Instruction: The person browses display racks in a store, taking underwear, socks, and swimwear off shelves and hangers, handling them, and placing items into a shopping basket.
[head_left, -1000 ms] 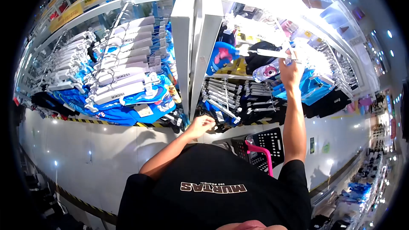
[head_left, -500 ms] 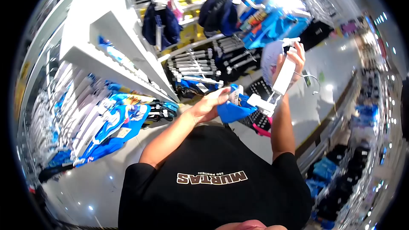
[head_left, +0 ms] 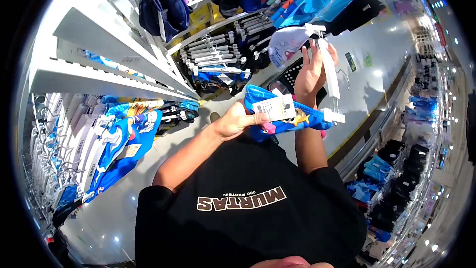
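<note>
My left hand (head_left: 232,121) is closed on a blue patterned cap-like item (head_left: 292,123), with its thumb on the white price tag (head_left: 272,107). My right hand (head_left: 312,72) holds a white hanger (head_left: 328,69), its fingers behind and beside the bar. One clip of the hanger grips the right end of the blue item. At the hanger's upper clip hangs a white item with a pink and blue print (head_left: 287,44).
Racks of hangers with blue clothes (head_left: 124,149) stand at the left, beside white panels (head_left: 109,74). Dark blue caps (head_left: 163,10) and light blue swimwear (head_left: 317,5) hang ahead. A black basket (head_left: 290,77) is behind my right hand; more clothes line the right.
The hanger with both items has come off the rack area and down before my chest. My left hand has taken hold of the blue item, and its price tag now faces up. The view has turned right.
</note>
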Motion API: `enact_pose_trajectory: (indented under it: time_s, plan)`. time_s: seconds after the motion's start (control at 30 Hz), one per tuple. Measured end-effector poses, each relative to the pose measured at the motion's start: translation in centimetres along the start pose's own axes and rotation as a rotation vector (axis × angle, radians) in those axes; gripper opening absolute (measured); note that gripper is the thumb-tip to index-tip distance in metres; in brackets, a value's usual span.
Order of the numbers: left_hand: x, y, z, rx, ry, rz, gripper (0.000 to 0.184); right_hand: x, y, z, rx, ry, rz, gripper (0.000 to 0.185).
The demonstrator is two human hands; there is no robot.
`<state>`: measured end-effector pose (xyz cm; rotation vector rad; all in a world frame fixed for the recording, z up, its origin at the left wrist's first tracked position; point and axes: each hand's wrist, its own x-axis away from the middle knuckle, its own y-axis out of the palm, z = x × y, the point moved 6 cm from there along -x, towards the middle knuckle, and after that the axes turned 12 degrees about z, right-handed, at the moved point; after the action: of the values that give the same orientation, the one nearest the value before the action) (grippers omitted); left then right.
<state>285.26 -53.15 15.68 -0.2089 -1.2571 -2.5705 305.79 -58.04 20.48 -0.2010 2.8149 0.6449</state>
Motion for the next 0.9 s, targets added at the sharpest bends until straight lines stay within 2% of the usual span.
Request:
enact_pose_trajectory:
  time_s: [0.07,0.2,0.33,0.37,0.4,0.47,0.5,0.53,0.6,0.67,0.73,0.77,0.8,0.9]
  plan:
    - [0.3,-0.6,0.4,-0.049,-0.005,0.024,0.052,0.0,-0.3,0.8,0.003,0.018,0.000,0.040]
    - [1.3,0.6,1.9,-0.053,0.198,0.061,0.048,0.2,0.1,1.0,0.008,0.026,-0.005,0.038]
    - [2.3,0.7,2.0,-0.151,0.154,0.048,0.047,0.1,0.3,0.9,-0.012,0.033,-0.048,0.038]
    - [2.5,0.9,1.8,-0.109,0.080,0.009,0.048,0.0,0.5,0.8,-0.018,0.030,-0.070,0.038]
    - [2.2,0.6,2.1,-0.367,0.216,0.000,0.051,0.0,0.8,0.5,-0.037,0.038,-0.100,0.037]
    - [1.3,-1.1,1.6,-0.649,0.283,-0.067,0.059,0.4,1.2,-0.3,-0.075,0.057,-0.163,0.036]
    - [0.5,-3.0,0.6,-0.436,0.270,-0.058,0.064,0.6,1.6,-1.1,-0.095,0.047,-0.227,0.036]
    - [-0.1,-4.6,0.4,-0.361,0.196,-0.021,0.072,0.9,2.0,-2.0,-0.101,0.038,-0.262,0.036]
    - [-0.8,-7.2,0.8,-0.148,0.162,0.112,0.060,1.0,1.9,-3.1,-0.139,0.067,-0.364,0.038]
    - [-1.5,-7.7,0.8,-0.043,0.033,0.137,0.069,1.6,2.1,-4.2,-0.272,0.124,-0.511,0.042]
    - [-2.3,-6.7,0.6,-0.158,0.031,0.157,0.072,2.6,2.6,-5.2,-0.354,0.169,-0.645,0.043]
    - [-2.8,-5.7,0.3,-0.069,-0.008,0.120,0.075,3.1,2.6,-5.7,-0.358,0.250,-0.675,0.043]
    - [-2.8,-4.1,0.8,0.086,-0.036,-0.015,0.079,3.5,2.8,-6.1,-0.406,0.288,-0.744,0.043]
    - [-2.8,-1.4,1.7,0.286,0.019,-0.181,0.085,3.9,2.9,-6.1,-0.484,0.354,-0.756,0.044]
